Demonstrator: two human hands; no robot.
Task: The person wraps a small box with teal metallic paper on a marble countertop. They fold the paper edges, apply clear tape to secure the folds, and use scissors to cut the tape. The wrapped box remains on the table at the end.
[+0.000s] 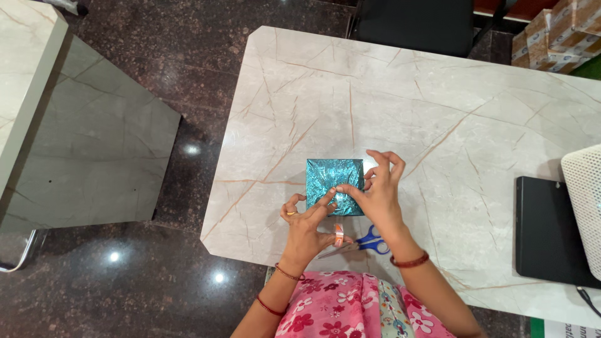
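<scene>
— What do we see nearest to us?

— At the bottom we see our pink floral clothing and our two forearms with red bangles. Just above, at the near edge of the marble surface, lie blue-handled scissors and a small roll of tape. The roll is beside the thumb of our left hand.

— And the hands themselves?

— The left hand has its fingers spread, and the forefinger presses on the near edge of the small box wrapped in shiny teal foil. The right hand is at the right side of the box. Its thumb and forefinger meet the left fingertip on the foil, and the other fingers are lifted and curled. We cannot tell if a piece of tape is under the fingertips.

— Where does the box stand?

— Flat on the surface, in the middle of its near part, touching both hands.

— What is farther away?

— To the right lie a black flat device and a white mesh object. At the far side stand a dark chair and cardboard boxes. At the left, across the dark floor, is another marble table.
</scene>
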